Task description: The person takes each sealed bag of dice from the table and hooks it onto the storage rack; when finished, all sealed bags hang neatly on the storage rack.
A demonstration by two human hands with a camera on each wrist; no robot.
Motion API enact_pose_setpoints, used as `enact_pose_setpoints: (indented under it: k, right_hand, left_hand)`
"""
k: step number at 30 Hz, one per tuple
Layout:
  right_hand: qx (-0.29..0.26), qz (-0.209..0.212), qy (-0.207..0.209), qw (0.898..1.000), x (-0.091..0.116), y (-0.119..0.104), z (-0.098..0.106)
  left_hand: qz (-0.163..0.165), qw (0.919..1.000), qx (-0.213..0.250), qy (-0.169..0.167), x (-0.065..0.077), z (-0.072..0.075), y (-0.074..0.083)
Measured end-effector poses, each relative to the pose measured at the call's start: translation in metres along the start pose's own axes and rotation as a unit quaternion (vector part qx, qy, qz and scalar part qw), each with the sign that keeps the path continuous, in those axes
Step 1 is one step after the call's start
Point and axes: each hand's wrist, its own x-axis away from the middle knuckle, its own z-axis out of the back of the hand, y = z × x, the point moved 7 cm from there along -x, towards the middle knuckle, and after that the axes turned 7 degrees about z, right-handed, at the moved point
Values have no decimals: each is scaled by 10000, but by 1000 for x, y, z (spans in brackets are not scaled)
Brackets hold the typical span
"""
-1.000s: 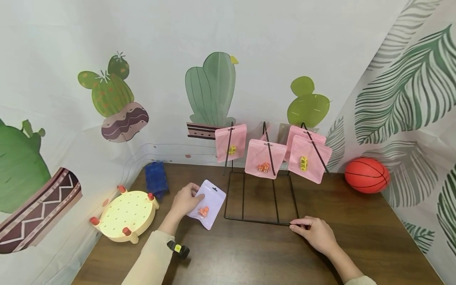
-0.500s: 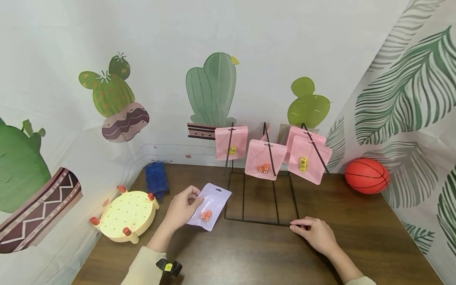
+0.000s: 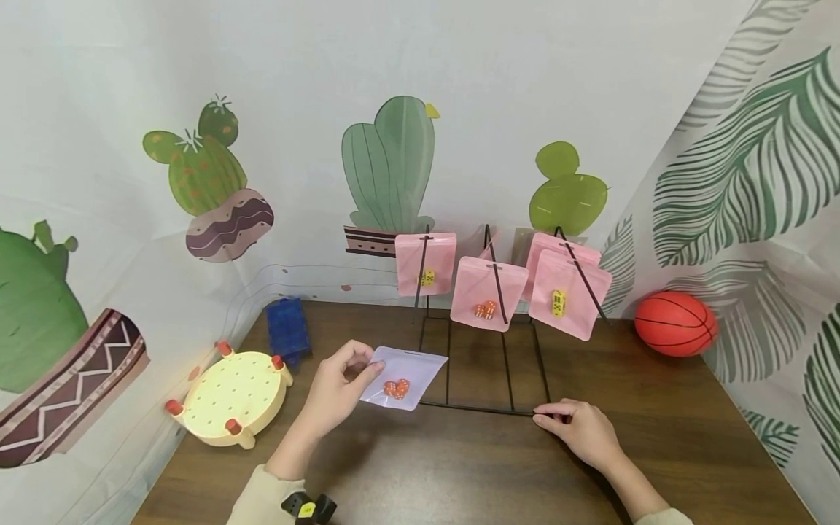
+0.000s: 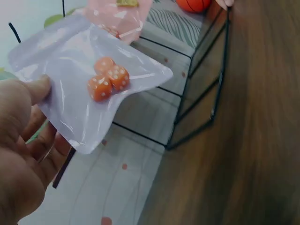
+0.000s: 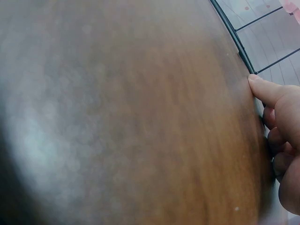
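My left hand (image 3: 340, 388) pinches a small lilac zip bag (image 3: 420, 368) by its left edge, holding it over the table. Orange dice (image 4: 108, 78) lie inside, three of them showing in the left wrist view. The bag overlaps the front left corner of a black wire rack (image 3: 475, 408) in the head view. With thumb and fingers, my right hand (image 3: 580, 432) grips the rack's front right corner. From the rack's prongs hang several pink bags: one with yellow dice (image 3: 426, 251) at left, one with orange dice (image 3: 472, 281) in the middle, and one with yellow dice (image 3: 580, 324) at right.
A round cream pegboard-like toy (image 3: 236, 394) with red-tipped legs stands at the left edge of the wooden table (image 3: 472, 481). Behind it lies a blue translucent block (image 3: 287, 327). A red ball (image 3: 676, 323) with black lines sits at the back right.
My left hand has shifted slightly right with the lilac bag, which has moved right, turned and tilted flatter. The right hand stays on the rack's corner.
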Motion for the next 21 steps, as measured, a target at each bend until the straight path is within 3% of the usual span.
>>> enact_pose_setpoints:
  k: [6, 15, 21]
  right_hand:
    - [-56, -43, -32, 10000, -1, 0, 0]
    - [-54, 69, 42, 10000, 1, -1, 1]
    - [-112, 28, 22, 9999, 1, 0, 0]
  left_hand:
    - [-179, 9973, 680, 199, 0, 0, 20]
    - [15, 9911, 1277, 373, -5, 0, 37]
    - [98, 9857, 1603, 505, -9, -1, 40]
